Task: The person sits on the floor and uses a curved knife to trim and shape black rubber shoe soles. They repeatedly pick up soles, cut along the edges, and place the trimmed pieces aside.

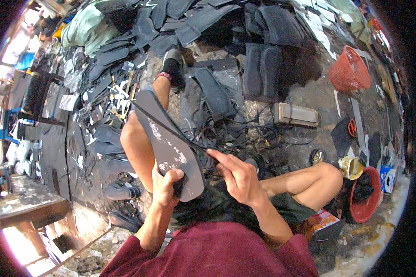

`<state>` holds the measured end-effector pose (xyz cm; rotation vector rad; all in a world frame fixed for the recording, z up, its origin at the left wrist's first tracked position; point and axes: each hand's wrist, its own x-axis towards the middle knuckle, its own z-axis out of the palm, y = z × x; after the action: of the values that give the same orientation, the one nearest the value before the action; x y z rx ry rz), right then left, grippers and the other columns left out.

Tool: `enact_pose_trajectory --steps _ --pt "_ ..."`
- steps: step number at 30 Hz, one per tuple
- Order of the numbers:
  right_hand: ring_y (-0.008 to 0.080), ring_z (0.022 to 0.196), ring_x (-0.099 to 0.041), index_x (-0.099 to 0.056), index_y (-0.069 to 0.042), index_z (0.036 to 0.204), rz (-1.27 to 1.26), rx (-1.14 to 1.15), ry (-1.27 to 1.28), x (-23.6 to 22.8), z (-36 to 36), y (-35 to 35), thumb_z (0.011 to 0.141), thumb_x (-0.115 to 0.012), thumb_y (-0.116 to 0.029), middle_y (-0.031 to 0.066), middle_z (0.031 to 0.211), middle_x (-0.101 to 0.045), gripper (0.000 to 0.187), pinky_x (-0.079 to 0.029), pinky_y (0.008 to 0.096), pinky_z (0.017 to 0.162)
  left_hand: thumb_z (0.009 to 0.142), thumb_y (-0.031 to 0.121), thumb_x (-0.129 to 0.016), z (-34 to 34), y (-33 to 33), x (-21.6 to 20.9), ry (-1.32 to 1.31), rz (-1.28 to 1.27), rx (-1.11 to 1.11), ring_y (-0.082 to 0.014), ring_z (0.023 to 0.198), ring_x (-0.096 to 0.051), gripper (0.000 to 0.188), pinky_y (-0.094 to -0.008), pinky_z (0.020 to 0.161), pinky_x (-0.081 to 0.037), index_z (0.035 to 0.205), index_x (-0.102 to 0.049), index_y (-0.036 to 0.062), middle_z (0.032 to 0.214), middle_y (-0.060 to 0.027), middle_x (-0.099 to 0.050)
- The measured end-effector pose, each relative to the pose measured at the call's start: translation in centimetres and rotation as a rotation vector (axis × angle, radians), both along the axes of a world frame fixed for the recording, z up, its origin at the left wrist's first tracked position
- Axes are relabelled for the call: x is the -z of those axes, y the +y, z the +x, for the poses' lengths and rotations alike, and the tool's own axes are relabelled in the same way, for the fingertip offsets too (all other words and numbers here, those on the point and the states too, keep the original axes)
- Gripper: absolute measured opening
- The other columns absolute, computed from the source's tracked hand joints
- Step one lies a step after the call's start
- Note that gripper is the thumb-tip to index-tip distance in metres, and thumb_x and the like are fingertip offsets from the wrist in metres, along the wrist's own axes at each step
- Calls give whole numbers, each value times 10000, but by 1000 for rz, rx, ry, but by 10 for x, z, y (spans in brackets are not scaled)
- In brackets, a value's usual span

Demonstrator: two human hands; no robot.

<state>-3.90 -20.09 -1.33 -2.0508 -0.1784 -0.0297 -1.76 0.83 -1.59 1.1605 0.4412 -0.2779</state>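
My left hand [165, 187] is closed round the lower end of a long grey shoe sole [168, 147], with its thumb on the face. The sole is tilted over my lap and has whitish marks on it. At its right edge, my right hand [238, 177] pinches the end of a thin dark strip [189, 142]. The strip runs along that edge toward the sole's upper end; whether it is still joined there I cannot tell. Beyond my hands, a dark sole [215, 92] lies on a flat dark board [189, 101] among black offcuts.
Dark soles [277, 27] are piled at the far side. Offcuts litter the floor. A pale rectangular block [296, 114], a red basket [349, 69], red-handled scissors [352, 128] and a red basin [378, 194] lie to the right. A low wooden bench [32, 210] stands at the left.
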Motion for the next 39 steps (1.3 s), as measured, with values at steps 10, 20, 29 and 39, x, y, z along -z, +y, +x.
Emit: enact_pose_trajectory --steps 10,20,29,39 --pt "362 711 -667 -599 -246 1305 -13 275 -281 33 115 64 965 -580 -224 110 857 -652 341 -542 454 618 663 100 -810 1 -1 -9 -30 -21 213 -185 1006 -643 689 -351 905 -529 1281 -512 37 1069 -58 -651" --pt "324 889 -608 -650 -105 1285 -58 -18 -182 -1 -9 54 812 -653 -19 109 989 -630 480 -488 407 805 1010 327 -579 26 46 -47 212 -222 74 -184 837 -676 264 -362 790 -566 1139 -632 104 975 -33 -697" --pt "333 859 -586 -637 -162 1311 -177 53 -45 45 -87 9 802 -673 -46 133 968 -609 524 -480 448 743 947 326 -675 26 49 -44 98 -197 133 -138 853 -636 313 -296 757 -524 1080 -604 52 958 -24 -659" --pt "255 686 -572 -655 -224 1291 -259 -180 -113 -1 11 -12 799 -727 -113 53 824 -577 510 -462 383 595 889 180 -767 32 52 -39 13 -193 85 -136 892 -650 236 -318 801 -524 1055 -700 27 1007 -45 -715"
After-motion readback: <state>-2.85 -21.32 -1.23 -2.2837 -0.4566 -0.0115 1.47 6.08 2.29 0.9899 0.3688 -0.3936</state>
